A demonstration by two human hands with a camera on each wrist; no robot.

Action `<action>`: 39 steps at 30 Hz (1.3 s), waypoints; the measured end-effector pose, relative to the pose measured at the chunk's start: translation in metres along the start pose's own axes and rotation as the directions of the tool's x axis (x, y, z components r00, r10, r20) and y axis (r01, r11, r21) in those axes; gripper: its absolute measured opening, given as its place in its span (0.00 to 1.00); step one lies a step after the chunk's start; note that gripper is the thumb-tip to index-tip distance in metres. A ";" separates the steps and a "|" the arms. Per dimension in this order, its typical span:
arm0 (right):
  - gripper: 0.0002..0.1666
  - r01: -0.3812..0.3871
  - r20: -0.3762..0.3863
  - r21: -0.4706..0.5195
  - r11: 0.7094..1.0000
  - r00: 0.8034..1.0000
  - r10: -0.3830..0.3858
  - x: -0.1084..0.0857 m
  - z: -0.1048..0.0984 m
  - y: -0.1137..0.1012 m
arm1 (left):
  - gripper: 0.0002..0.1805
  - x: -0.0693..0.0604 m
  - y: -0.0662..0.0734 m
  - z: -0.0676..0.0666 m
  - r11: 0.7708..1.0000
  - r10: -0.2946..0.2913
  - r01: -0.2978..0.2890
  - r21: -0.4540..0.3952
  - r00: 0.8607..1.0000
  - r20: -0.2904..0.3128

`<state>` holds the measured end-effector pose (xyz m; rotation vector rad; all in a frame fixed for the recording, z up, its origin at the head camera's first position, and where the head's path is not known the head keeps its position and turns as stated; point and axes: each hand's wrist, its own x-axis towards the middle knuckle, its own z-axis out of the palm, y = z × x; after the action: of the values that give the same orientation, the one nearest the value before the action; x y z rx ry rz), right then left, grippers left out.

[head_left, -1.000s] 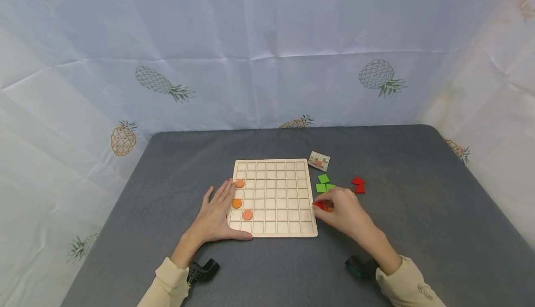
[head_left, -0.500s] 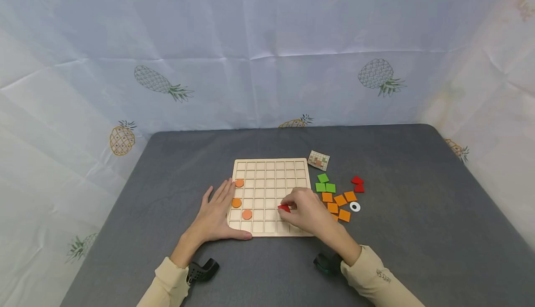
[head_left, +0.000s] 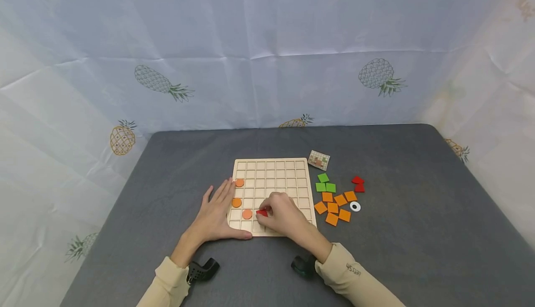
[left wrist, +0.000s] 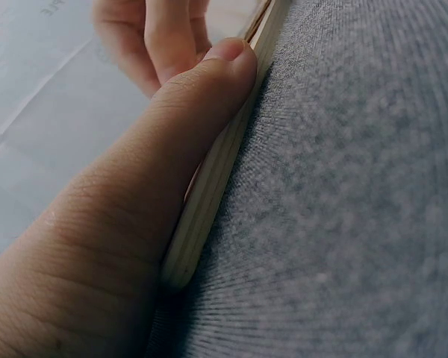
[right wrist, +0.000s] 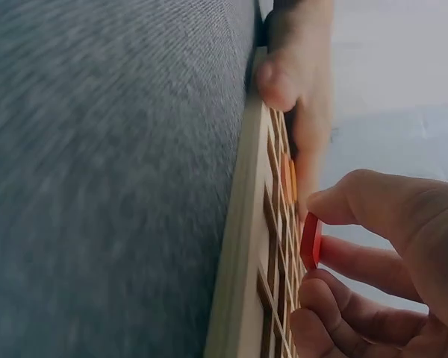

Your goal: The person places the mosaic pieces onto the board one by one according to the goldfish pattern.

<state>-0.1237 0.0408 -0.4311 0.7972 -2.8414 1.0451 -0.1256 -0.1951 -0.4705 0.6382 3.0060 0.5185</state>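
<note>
My left hand [head_left: 213, 216] lies with straight, spread fingers along the left side of a wooden grid board [head_left: 270, 177], its thumb on the front edge. My right hand [head_left: 282, 214] pinches a red tile [head_left: 261, 212] between thumb and fingers over the lower left part of the board. In the right wrist view the red tile [right wrist: 310, 240] is held on edge, close to the grid. An orange disc [head_left: 247, 214] sits in a cell just left of it. Two more orange discs, an upper one [head_left: 239, 183] and a lower one [head_left: 237, 202], lie in the leftmost column.
Right of the board lie several orange square tiles [head_left: 332, 207], green tiles [head_left: 330, 187], two red pieces [head_left: 358, 184] and a white ring with a dark centre [head_left: 355, 206]. A small pattern card [head_left: 319, 160] touches or nearly touches the board's upper right corner. The table [head_left: 409, 232] is grey.
My right hand has moved left from the loose pieces to over the board, carrying the red tile beside the lower orange disc. My left hand has stayed in place.
</note>
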 end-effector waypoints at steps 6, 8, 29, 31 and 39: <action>0.04 -0.017 -0.021 -0.006 1.000 1.000 0.017 0.005 0.008 -0.001 | 0.80 0.001 0.000 0.000 1.000 0.001 -0.001 0.001 1.000 0.000; 0.04 -0.025 -0.023 -0.007 1.000 0.999 0.025 0.006 0.010 -0.001 | 0.80 0.000 0.000 0.000 1.000 0.002 -0.002 0.001 1.000 0.000; 0.12 -0.091 0.121 0.048 0.995 0.989 0.084 0.006 -0.002 0.000 | 0.80 0.000 -0.001 0.001 1.000 0.007 -0.007 -0.002 1.000 0.000; 0.14 -0.103 0.100 0.052 0.993 0.990 0.098 0.006 0.000 0.000 | 0.80 0.000 -0.001 0.001 1.000 0.005 -0.005 -0.004 1.000 0.001; 0.18 -0.118 0.099 0.055 0.991 0.989 0.112 0.004 0.000 0.002 | 0.80 0.000 0.000 0.000 1.000 0.000 0.000 -0.007 1.000 0.004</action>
<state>-0.1276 0.0399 -0.4318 0.7129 -2.9815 1.1421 -0.1252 -0.1950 -0.4708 0.6383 2.9988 0.5274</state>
